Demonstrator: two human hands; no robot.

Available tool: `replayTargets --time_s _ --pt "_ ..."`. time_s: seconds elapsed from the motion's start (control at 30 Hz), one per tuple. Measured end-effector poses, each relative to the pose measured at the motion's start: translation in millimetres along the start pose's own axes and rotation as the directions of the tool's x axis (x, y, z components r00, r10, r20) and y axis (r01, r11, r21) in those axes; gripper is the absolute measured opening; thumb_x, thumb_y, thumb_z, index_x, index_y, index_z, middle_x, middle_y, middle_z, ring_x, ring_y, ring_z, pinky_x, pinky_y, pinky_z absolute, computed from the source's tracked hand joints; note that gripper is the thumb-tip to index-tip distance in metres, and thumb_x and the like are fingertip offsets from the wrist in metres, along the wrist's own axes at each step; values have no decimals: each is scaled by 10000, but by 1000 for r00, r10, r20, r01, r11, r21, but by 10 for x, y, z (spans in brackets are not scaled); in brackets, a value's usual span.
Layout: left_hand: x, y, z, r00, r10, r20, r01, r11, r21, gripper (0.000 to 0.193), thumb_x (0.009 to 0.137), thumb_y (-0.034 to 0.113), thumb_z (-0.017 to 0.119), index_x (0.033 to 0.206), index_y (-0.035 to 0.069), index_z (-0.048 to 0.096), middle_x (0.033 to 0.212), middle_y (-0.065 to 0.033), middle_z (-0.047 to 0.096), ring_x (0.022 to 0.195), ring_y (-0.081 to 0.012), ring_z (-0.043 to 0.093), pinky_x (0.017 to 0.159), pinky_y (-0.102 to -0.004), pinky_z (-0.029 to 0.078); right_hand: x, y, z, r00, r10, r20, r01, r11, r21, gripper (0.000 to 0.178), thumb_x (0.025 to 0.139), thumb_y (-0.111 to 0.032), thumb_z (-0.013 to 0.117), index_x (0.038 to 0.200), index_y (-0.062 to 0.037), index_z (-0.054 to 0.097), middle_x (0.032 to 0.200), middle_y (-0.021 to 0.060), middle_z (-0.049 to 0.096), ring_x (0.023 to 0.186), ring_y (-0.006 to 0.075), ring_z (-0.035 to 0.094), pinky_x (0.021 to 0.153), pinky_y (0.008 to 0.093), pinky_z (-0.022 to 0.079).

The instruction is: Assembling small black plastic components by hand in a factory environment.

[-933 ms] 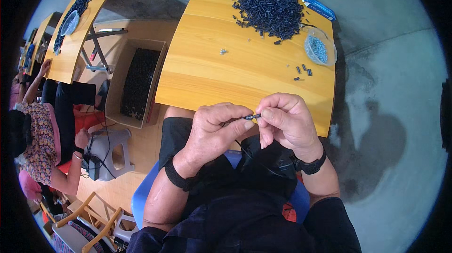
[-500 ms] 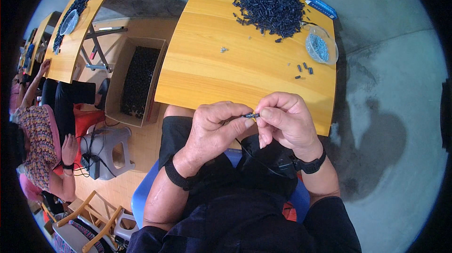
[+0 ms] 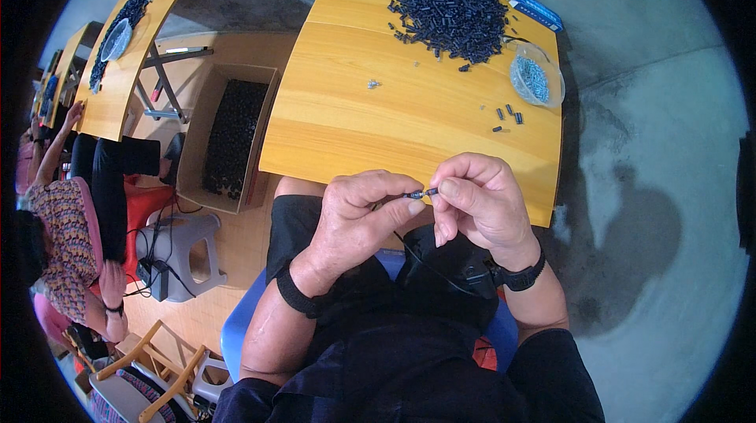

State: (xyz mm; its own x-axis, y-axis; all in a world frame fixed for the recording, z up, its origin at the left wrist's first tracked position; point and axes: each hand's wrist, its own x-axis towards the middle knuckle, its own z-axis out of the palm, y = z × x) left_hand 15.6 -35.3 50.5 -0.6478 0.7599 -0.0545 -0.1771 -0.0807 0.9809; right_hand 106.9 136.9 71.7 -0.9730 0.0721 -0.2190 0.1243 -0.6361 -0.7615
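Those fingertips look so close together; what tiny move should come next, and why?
I'd probably ease the right hand slightly toward the left hand, ends in line: the right pinches a small dark piece facing the slim dark thing in the left, with a shiny bit between them. Whether they touch is too small to tell.

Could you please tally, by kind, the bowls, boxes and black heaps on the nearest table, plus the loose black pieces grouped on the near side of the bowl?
Bowl: 1
Blue-and-white box: 1
Heap of black pieces, counted as one: 1
Loose black pieces: 4
Total: 7
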Motion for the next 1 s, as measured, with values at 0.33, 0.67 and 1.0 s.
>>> replayTargets --time_s 0.33,0.67,1.0 --pt "0 -47 -11 1000 10 1 -10 1000 -13 143 802 -33 695 945 -28 691 860 -93 686 781 -128 633 695 -239 498 12 9 17 1000 6 8 -6 1000 -15 132 923 -75 590 959 51 603 752 89 627 545 154 627 510 259 544" --pt "21 -17 19 998 68 5 -68 991 116 124 799 7 706 922 -4 695 773 -75 660 703 -121 612 619 -248 480 11 54 -7 997 66 36 -70 989 132 155 922 -116 601 955 35 590 740 87 616 541 165 618 500 298 555" --pt "42 -25 23 984 176 36 -179 968 175 117 779 0 725 893 -1 697 738 -62 633 665 -130 577 591 -256 438 -16 157 -5 1000 0 26 -4 986 166 153 925 -126 598 980 16 588 712 92 603 552 174 617 518 325 570"
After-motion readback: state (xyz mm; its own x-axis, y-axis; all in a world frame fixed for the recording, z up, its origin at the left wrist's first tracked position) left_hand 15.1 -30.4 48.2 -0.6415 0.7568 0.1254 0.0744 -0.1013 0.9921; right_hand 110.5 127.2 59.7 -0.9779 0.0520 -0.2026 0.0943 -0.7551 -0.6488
